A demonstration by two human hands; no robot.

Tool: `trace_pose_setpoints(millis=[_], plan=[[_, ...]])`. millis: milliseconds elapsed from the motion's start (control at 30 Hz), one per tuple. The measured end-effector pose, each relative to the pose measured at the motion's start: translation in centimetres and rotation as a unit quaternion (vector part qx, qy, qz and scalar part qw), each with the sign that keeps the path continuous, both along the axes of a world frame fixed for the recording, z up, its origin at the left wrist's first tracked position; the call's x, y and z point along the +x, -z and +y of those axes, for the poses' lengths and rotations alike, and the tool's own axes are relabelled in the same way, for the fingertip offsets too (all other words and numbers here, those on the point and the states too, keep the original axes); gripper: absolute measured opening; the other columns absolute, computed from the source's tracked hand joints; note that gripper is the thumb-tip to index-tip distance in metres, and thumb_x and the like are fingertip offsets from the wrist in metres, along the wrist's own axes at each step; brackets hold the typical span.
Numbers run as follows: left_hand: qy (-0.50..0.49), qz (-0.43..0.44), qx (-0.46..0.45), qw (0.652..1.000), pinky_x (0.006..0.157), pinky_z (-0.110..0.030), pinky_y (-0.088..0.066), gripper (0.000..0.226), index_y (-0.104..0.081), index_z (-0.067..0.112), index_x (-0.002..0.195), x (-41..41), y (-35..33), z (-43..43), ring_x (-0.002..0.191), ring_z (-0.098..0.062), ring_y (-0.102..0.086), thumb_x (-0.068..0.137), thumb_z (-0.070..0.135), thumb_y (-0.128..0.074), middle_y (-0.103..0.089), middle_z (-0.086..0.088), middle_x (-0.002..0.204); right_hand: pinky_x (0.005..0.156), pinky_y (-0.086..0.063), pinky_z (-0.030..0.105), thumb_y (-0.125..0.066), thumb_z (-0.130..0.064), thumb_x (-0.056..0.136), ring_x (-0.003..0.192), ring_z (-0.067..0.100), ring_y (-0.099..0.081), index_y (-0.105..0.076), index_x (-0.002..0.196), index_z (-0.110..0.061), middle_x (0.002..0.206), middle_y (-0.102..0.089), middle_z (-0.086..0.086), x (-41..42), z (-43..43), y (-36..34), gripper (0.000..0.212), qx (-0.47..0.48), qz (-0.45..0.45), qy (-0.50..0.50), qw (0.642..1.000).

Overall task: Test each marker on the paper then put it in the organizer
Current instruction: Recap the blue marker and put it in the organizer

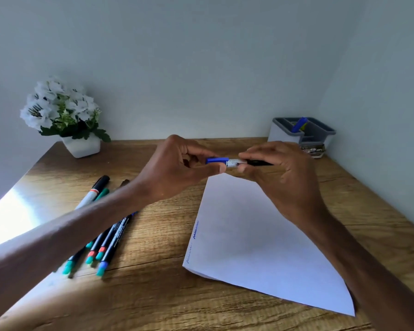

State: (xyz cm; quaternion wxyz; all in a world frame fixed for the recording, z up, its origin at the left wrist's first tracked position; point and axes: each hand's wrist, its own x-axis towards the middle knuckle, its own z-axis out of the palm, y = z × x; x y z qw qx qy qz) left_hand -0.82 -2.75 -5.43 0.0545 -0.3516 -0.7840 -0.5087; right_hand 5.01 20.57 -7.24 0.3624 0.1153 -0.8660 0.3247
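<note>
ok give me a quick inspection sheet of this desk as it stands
surface: wooden desk, bright glare at its left edge
job's things: white paper sheet with blue scribbles by its left edge; blue-capped marker held above it; loose markers lying left; grey-and-white organizer back right, one blue marker inside
clutter: white potted flowers back left
hands: left hand on the cap end, right hand on the barrel
cables: nothing seen
surroundings: plain pale walls
</note>
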Motion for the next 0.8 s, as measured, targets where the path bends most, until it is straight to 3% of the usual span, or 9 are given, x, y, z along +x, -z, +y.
trace_pose_setpoints(millis=[133, 233, 300, 367, 433, 500, 600, 800], plan=[[-0.007, 0.013, 0.025, 1.0, 0.052, -0.035, -0.041, 0.014, -0.083, 0.029, 0.095, 0.9, -1.0, 2.2, 0.06, -0.033, -0.056, 0.085, 0.038, -0.083, -0.074, -0.008, 0.074, 0.093, -0.047, 0.058, -0.074, -0.05, 0.089, 0.108, 0.013, -0.065, -0.076, 0.113, -0.039, 0.108, -0.074, -0.02, -0.4, 1.0, 0.7, 0.026, 0.048, 0.0, 0.023, 0.999], [-0.017, -0.012, 0.039, 0.999, 0.062, -0.028, -0.054, 0.02, -0.081, 0.023, 0.096, 0.6, -1.8, 4.2, 0.065, -0.011, -0.066, 0.081, 0.036, -0.086, -0.075, -0.001, 0.077, 0.092, -0.049, 0.053, -0.071, -0.047, 0.093, 0.106, 0.017, -0.062, -0.075, 0.116, -0.034, 0.106, -0.069, -0.013, -0.3, 2.1, 0.2, 0.026, 0.036, 0.024, 0.066, 0.997], [-0.014, -0.029, 0.0, 0.999, 0.071, -0.023, -0.058, 0.024, -0.077, 0.021, 0.098, 0.2, -2.0, 5.2, 0.074, -0.007, -0.072, 0.079, 0.032, -0.088, -0.077, 0.005, 0.083, 0.09, -0.051, 0.033, -0.074, -0.039, 0.092, 0.1, 0.018, -0.063, -0.077, 0.114, -0.027, 0.103, -0.066, -0.005, -0.2, 2.9, -0.5, 0.026, -0.006, 0.035, 0.093, 0.995], [0.006, 0.035, -0.12, 0.992, 0.067, -0.014, -0.054, 0.02, -0.077, 0.022, 0.096, 0.2, -1.8, 6.2, 0.073, -0.001, -0.068, 0.08, 0.03, -0.087, -0.076, 0.009, 0.086, 0.078, -0.043, 0.007, -0.076, -0.033, 0.091, 0.09, 0.016, -0.063, -0.078, 0.112, -0.021, 0.101, -0.066, 0.001, -0.3, 3.6, -1.2, 0.024, -0.039, 0.028, 0.121, 0.991], [0.034, 0.115, -0.24, 0.963, 0.063, -0.005, -0.043, 0.018, -0.078, 0.022, 0.098, 0.7, -1.3, 6.9, 0.07, 0.008, -0.06, 0.084, 0.031, -0.083, -0.075, 0.014, 0.095, 0.07, -0.039, 0.002, -0.077, -0.026, 0.091, 0.082, 0.013, -0.062, -0.077, 0.109, -0.017, 0.098, -0.067, 0.002, -0.7, 4.4, -1.9, 0.021, -0.052, 0.028, 0.148, 0.987], [0.043, 0.131, -0.301, 0.943, 0.061, -0.003, -0.037, 0.021, -0.078, 0.024, 0.105, 0.8, -0.4, 7.4, 0.072, 0.015, -0.052, 0.086, 0.033, -0.082, -0.072, 0.016, 0.104, 0.072, -0.041, 0.002, -0.076, -0.02, 0.091, 0.083, 0.013, -0.064, -0.076, 0.107, -0.012, 0.099, -0.069, 0.002, -1.5, 5.4, -2.9, 0.018, -0.064, 0.035, 0.161, 0.984], [0.049, 0.133, -0.328, 0.934, 0.061, -0.009, -0.034, 0.02, -0.081, 0.025, 0.102, 0.6, 0.3, 7.7, 0.072, 0.014, -0.05, 0.084, 0.033, -0.083, -0.073, 0.016, 0.103, 0.082, -0.054, 0.017, -0.073, -0.014, 0.092, 0.093, 0.018, -0.072, -0.07, 0.114, -0.009, 0.107, -0.074, 0.006, -2.9, 6.6, -4.6, 0.022, -0.09, 0.044, 0.171, 0.98], [0.036, 0.138, -0.331, 0.933, 0.057, -0.006, -0.028, 0.02, -0.079, 0.028, 0.106, 0.3, 1.2, 7.7, 0.078, 0.005, -0.05, 0.087, 0.036, -0.079, -0.071, 0.017, 0.107, 0.074, -0.058, 0.021, -0.075, -0.005, 0.091, 0.082, 0.012, -0.07, -0.047, 0.137, -0.015, 0.104, -0.07, 0.001, -5.5, 7.3, -6.4, 0.054, -0.129, 0.057, 0.179, 0.974]])
